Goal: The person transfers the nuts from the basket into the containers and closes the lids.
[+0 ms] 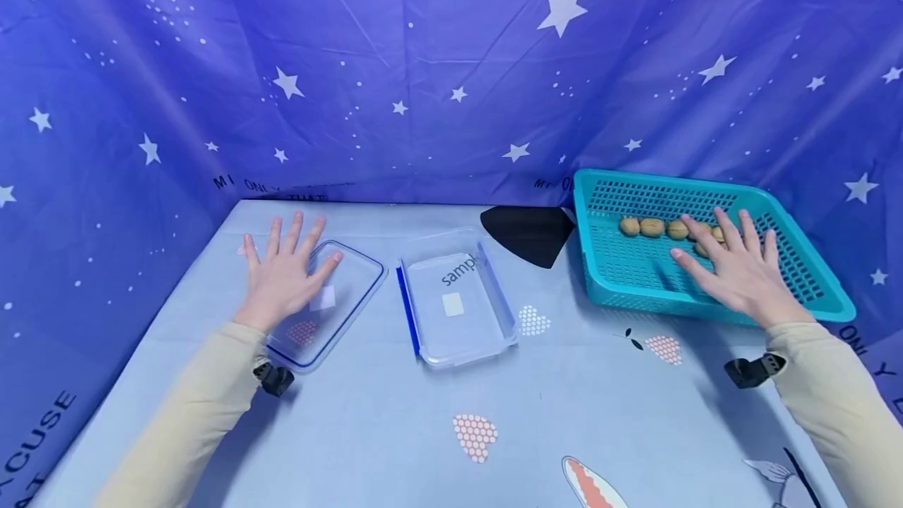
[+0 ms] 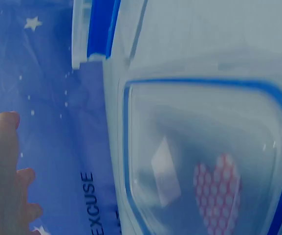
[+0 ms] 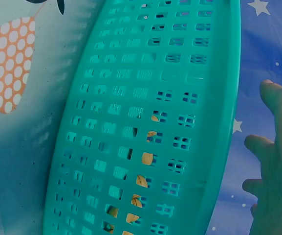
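Observation:
With fingers spread, my left hand (image 1: 281,281) is over the left part of a clear lid (image 1: 353,312) that has a blue seal. The lid (image 2: 204,127) fills much of the left wrist view, and the hand shows at that view's left edge. My right hand (image 1: 741,273), its fingers splayed too, is above a teal basket (image 1: 628,288). Several walnuts (image 1: 652,227) lie in a row inside it, some hidden behind the fingers. Through the basket's holes, bits of walnut (image 3: 147,158) show in the right wrist view. Neither hand holds anything.
Between the hands stands a clear plastic box (image 1: 462,335) with a blue clip flap (image 1: 407,312) on its left side. A light blue patterned cloth (image 1: 395,429) covers the table. Purple star-printed curtains (image 1: 437,61) hang behind and at both sides.

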{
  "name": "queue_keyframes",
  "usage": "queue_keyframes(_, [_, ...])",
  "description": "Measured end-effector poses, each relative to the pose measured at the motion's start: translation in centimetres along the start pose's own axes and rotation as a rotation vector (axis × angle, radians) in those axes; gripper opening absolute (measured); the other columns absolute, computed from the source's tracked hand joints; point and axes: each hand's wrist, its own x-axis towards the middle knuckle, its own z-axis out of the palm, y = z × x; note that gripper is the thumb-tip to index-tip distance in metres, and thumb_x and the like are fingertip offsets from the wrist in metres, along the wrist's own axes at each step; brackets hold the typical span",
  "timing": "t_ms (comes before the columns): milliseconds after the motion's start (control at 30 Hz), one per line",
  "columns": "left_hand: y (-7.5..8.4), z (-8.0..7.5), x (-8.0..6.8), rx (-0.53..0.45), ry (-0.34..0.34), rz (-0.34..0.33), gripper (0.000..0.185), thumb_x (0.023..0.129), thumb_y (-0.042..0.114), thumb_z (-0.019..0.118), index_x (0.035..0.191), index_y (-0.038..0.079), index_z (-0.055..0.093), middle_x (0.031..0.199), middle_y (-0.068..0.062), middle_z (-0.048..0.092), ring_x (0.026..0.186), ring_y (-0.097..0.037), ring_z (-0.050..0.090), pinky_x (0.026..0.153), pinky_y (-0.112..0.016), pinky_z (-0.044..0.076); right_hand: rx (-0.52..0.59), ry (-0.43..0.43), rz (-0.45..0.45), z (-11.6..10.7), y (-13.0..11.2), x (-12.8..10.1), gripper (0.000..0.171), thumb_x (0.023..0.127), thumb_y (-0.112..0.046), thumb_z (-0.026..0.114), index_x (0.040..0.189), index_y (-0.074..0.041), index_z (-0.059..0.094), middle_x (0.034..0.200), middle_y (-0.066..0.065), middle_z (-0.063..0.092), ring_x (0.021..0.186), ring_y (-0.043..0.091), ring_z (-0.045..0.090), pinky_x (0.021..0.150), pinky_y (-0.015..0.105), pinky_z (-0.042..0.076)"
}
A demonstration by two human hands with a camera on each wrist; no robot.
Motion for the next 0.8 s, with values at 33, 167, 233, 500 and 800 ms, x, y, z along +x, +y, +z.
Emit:
queue_keyframes(33, [0.3, 0.1, -0.1, -0.002, -0.007, 0.008, 0.078, 0.095, 0.068, 0.026, 0.157, 0.022, 0.015, 0.16, -0.015, 0.005, 0.143, -0.036, -0.012, 0.102, -0.064, -0.023, 0.002, 0.0, -0.002, 0.0, 0.0, 0.0, 0.072, 0.1, -0.05, 0.038, 0.157, -0.018, 0.009, 0.157, 0.025, -0.009, 0.138, 0.037, -0.028, 0.101, 0.063, -0.025])
queue_keyframes(167, [1.7, 0.6, -0.2, -0.008, -0.02, 0.034, 0.078, 0.095, 0.068, 0.028, 0.157, 0.022, 0.015, 0.16, -0.015, 0.007, 0.144, -0.037, -0.009, 0.104, -0.064, -0.02, 0.023, 0.004, -0.025, -0.1, 0.0, -0.2, 0.07, 0.1, -0.048, 0.04, 0.157, -0.017, 0.013, 0.157, 0.026, -0.005, 0.139, 0.038, -0.026, 0.103, 0.062, -0.023])
queue_keyframes(233, [2.4, 0.9, -0.2, -0.011, -0.027, 0.048, 0.078, 0.095, 0.067, 0.028, 0.157, 0.023, 0.014, 0.16, -0.015, 0.007, 0.144, -0.037, -0.008, 0.105, -0.064, -0.019, 0.034, 0.008, -0.042, -0.1, 0.1, -0.2, 0.069, 0.1, -0.046, 0.042, 0.156, -0.016, 0.015, 0.157, 0.027, -0.003, 0.139, 0.038, -0.024, 0.104, 0.062, -0.022])
queue_keyframes(500, [5.5, 2.1, 0.1, -0.006, -0.065, 0.159, 0.076, 0.095, 0.066, 0.033, 0.155, 0.022, 0.023, 0.158, -0.016, 0.018, 0.144, -0.039, 0.006, 0.109, -0.063, -0.011, 0.114, 0.015, -0.119, -0.3, 0.1, 0.1, 0.064, 0.101, -0.037, 0.046, 0.154, -0.01, 0.024, 0.153, 0.032, 0.011, 0.142, 0.044, -0.01, 0.106, 0.07, -0.006])
queue_keyframes(800, [8.3, 4.0, -1.0, -0.047, -0.134, 0.234, 0.083, 0.095, 0.063, 0.039, 0.155, 0.01, 0.021, 0.149, -0.028, 0.031, 0.137, -0.044, 0.027, 0.111, -0.063, 0.014, 0.158, 0.022, -0.131, -1.4, 0.6, 1.2, 0.053, 0.104, -0.03, 0.04, 0.148, 0.0, 0.033, 0.143, 0.036, 0.027, 0.128, 0.056, 0.023, 0.092, 0.073, 0.024])
